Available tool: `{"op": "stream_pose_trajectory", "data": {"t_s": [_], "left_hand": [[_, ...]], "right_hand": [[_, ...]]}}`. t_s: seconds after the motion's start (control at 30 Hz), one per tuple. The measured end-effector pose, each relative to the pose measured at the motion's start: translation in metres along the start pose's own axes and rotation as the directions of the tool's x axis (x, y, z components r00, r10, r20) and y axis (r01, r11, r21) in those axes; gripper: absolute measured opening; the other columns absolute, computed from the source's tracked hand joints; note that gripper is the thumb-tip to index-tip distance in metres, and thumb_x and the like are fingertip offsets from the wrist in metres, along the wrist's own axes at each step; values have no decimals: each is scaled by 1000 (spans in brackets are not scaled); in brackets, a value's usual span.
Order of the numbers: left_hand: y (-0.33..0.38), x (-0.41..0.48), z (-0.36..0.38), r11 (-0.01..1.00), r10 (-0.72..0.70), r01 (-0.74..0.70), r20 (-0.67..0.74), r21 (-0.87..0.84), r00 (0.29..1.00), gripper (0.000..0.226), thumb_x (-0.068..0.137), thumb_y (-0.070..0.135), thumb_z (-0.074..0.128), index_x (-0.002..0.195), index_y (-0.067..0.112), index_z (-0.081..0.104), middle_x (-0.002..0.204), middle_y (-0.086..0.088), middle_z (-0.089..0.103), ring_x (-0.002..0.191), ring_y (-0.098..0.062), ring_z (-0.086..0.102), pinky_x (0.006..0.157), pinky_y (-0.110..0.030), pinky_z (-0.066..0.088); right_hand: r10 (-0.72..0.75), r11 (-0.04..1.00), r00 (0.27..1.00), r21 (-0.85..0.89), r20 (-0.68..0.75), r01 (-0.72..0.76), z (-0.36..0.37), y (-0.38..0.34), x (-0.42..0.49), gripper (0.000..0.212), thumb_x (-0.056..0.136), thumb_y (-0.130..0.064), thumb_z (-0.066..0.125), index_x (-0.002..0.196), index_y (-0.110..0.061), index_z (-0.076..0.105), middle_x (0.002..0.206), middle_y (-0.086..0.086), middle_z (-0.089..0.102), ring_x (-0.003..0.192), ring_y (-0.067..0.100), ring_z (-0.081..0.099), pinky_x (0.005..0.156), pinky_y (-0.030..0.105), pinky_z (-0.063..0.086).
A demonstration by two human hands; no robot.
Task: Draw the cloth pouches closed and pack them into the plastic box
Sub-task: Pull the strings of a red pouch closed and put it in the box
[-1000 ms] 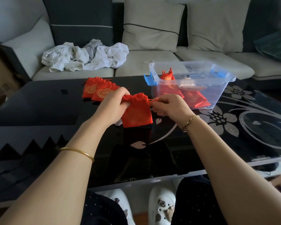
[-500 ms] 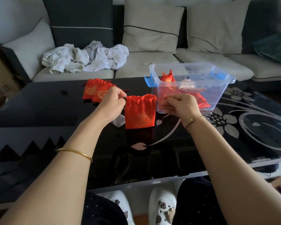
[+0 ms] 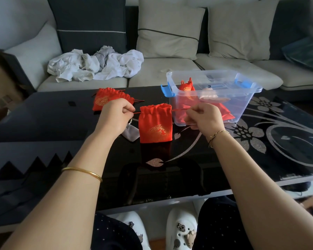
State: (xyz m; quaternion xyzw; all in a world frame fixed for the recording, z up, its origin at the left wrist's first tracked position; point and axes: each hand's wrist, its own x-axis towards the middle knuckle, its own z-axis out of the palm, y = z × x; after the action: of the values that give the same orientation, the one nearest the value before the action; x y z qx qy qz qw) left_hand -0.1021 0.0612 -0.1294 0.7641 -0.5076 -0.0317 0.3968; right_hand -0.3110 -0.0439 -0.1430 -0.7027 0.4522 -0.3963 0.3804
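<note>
While the red pouch (image 3: pixel 155 125) hangs upright between the two hands, its mouth is bunched into tight pleats and a thin red cord (image 3: pixel 179 110) runs out of it on either side. Left hand (image 3: pixel 116 116) first: its fingers (image 3: pixel 128 110) are curled in and pinching the left cord end, knuckles up. The right hand (image 3: pixel 204 118) mirrors it, fingers (image 3: pixel 197 110) curled and nipping the right cord end, with the cord level and taut from fist to fist.

The pouch is over the middle of the black glass worktop (image 3: pixel 224 159), gold print facing us, its bottom edge down at the glass (touching or just clear, I cannot tell). Just beside its lower left corner lies a small pale pouch (image 3: pixel 131 132), partly hidden by the left wrist. Behind the left hand, near the far edge, two more red pouches (image 3: pixel 105 100) lie overlapping.

Along that same far edge, to the right, stands the clear plastic box (image 3: pixel 242 98), open-topped, with blue latches (image 3: pixel 167 90) at its ends. Packed red pouches (image 3: pixel 186 89) are piled inside it with something pale on top. The right hand is just in front of the box's near left corner. Beyond the worktop, a pale sofa (image 3: pixel 170 73) carries a crumpled heap of white cloth (image 3: pixel 98 65).
</note>
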Motion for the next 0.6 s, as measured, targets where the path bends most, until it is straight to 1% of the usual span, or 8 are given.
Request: {"op": "stream_pose_trajectory", "data": {"t_s": [0.13,0.2,0.3,0.4,0.5,0.53,0.57,0.6], "left_hand": [[-2,-2,-1,998,23,-19,-68,59,997,11,90,9,58,94,7,69,89,2,63,75,-7,53,56,-11,33],[-1,-2,-1,998,12,-7,-94,58,995,14,91,9,56,93,5,69,93,4,62,82,-8,53,63,-15,36],[-1,-3,-1,1000,-18,19,-120,2,993,21,92,8,53,89,-6,68,88,0,61,76,-13,56,71,-24,43],[0,-4,0,1000,-24,25,-128,7,991,28,94,13,51,84,-9,65,82,-8,60,74,-18,55,67,-28,43],[4,-4,1,997,-79,79,-121,-3,990,34,98,22,44,80,2,65,80,-2,60,75,-16,54,68,-28,36],[5,-3,2,988,-149,143,-101,-65,984,36,98,23,42,75,6,63,75,0,58,70,-14,52,65,-28,36],[5,0,4,946,-264,245,-66,-211,962,37,98,24,41,70,9,60,68,1,54,63,-12,49,60,-27,35],[5,4,4,816,-415,384,23,-433,909,37,98,23,41,66,13,56,60,3,49,54,-10,44,53,-24,32]], "right_hand": [[26,996,1000,88,-16,-25,-3,1,1,14,89,-11,59,77,-14,63,69,-1,61,64,11,59,60,24,55],[94,980,996,174,0,-92,-3,2,2,9,90,-12,58,84,-10,64,72,1,61,67,11,59,57,22,54],[199,919,978,334,66,-209,-2,0,1,13,94,-15,54,83,-10,61,72,3,61,68,13,60,63,26,54],[240,881,968,401,79,-251,-3,-3,-1,22,96,-21,51,79,-11,61,65,0,60,58,10,59,59,24,52],[266,889,964,380,22,-254,-1,-3,0,29,96,-24,50,70,-13,59,48,-7,55,42,4,51,47,18,43],[294,870,955,407,24,-278,0,-3,1,30,96,-24,50,69,-13,58,47,-7,54,41,4,48,46,18,40],[339,823,940,469,48,-321,0,-3,2,31,96,-24,50,67,-14,57,50,-6,51,44,6,45,47,18,37],[395,737,914,561,96,-378,0,-3,4,32,96,-23,49,66,-15,54,53,-4,47,47,7,41,48,18,34]]}}
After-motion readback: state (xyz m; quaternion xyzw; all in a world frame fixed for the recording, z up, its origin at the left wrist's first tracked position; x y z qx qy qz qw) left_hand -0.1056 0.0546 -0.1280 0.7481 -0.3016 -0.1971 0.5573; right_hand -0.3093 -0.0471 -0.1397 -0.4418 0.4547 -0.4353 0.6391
